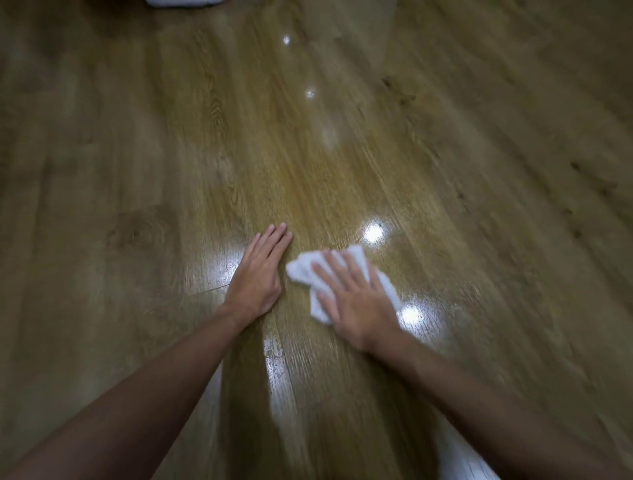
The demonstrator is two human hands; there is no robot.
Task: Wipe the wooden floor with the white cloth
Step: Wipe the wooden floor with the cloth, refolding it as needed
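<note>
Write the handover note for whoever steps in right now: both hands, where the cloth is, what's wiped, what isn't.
Left hand: flat on the wooden floor, fingers straight, holding nothing, apparently bracing.
Right hand: fingers straight, pressing the white cloth onto the floor, just right of the left hand. The hand looks motion-blurred, so a stroke seems under way.
Done: cannot tell for sure; the boards around the hands look glossy with streaks.
Left: the duller boards farther out to both sides probably need wiping.
A white object sits at the top edge; too cropped to identify.
</note>
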